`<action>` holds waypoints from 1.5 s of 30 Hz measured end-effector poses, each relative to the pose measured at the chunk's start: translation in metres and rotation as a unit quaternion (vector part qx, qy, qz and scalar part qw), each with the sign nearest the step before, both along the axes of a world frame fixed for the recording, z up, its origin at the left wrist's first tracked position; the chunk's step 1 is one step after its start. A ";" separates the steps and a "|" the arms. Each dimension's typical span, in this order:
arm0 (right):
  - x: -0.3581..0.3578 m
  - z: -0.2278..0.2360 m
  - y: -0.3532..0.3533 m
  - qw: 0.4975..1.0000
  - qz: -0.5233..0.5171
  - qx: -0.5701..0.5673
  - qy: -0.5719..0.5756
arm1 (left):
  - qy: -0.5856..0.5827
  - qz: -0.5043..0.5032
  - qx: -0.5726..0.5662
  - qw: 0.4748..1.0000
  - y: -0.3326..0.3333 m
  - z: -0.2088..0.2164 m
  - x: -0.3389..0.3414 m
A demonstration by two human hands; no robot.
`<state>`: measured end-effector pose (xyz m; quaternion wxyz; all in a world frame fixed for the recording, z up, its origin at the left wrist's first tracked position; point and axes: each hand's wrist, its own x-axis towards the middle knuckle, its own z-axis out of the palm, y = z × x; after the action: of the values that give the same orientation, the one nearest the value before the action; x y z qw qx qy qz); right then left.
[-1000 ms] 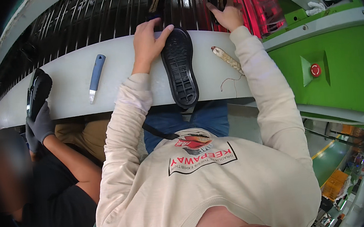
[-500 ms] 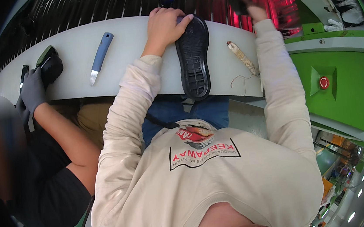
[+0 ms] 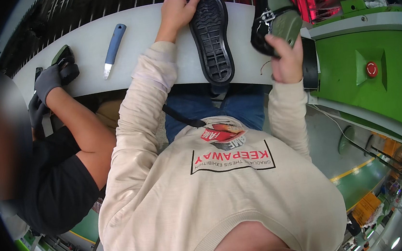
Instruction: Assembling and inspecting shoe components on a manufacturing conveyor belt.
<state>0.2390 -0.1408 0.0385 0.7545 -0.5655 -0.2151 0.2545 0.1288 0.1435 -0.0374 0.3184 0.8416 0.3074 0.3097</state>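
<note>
Pale bench (image 3: 83, 59) curves before me, dark rollers behind it. My left hand (image 3: 177, 9) rests on the far end of a black sole (image 3: 211, 37), fingers curled over its tip; the sole lies tread-up, long axis running from me toward the rollers. My right hand (image 3: 285, 59), just right of it, grips a green shoe (image 3: 275, 16) held above the bench edge. A blue knife (image 3: 113, 44) lies left.

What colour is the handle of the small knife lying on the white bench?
Blue, with a bare metal blade; the knife shows clearly in the head view, left of the left hand.
</note>
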 end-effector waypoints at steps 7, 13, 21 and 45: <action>-0.049 0.011 -0.023 0.986 -0.028 -0.034 -0.158 | -0.226 -0.188 -0.388 0.874 -0.026 0.044 -0.003; -0.084 0.020 -0.026 0.979 -0.082 0.025 -0.183 | -0.251 -0.207 -0.366 0.872 -0.047 0.104 -0.001; -0.116 -0.016 -0.042 0.983 -0.035 -0.004 -0.180 | -0.295 -0.242 -0.296 0.876 -0.083 0.156 -0.010; -0.130 -0.020 -0.061 0.953 0.080 -0.022 -0.292 | -0.311 -0.232 -0.105 0.916 -0.129 0.170 -0.058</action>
<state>0.1094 -0.2015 0.0189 0.6232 -0.6126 -0.4649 0.1420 0.0710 0.0146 0.1328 0.5475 0.7122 0.0194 0.4390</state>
